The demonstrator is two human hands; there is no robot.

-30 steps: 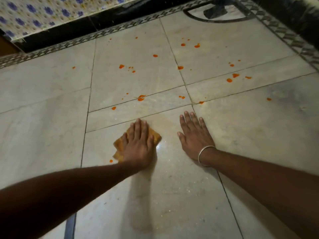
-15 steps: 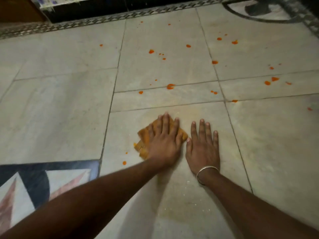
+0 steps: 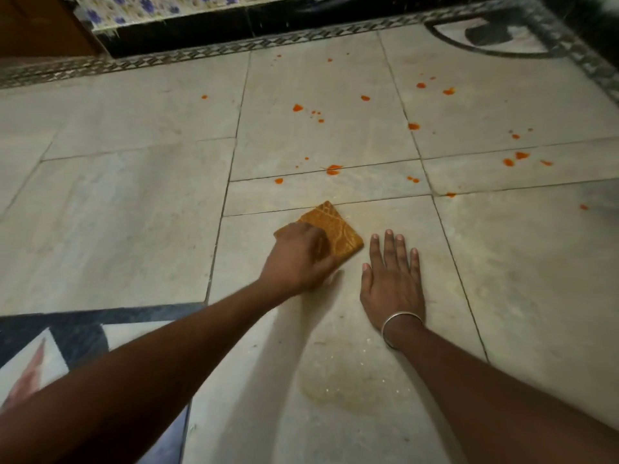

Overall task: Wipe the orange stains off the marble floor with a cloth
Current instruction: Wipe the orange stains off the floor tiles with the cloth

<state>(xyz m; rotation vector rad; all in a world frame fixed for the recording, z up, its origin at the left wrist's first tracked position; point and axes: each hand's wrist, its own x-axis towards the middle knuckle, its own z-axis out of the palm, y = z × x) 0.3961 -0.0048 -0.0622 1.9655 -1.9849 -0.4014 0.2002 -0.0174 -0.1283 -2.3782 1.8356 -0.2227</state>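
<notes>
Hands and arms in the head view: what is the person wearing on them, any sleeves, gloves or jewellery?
Both arms are bare as far as the frame shows, with no sleeves and no gloves. The right hand has a thin, plain silver-coloured bangle round its wrist. The left hand has nothing visible at its wrist.

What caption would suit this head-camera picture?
A left hand grips a cloth on the marble floor, right hand flat beside it, orange stains ahead.

No readable text, label, brand, number or sign anywhere in view.
</notes>
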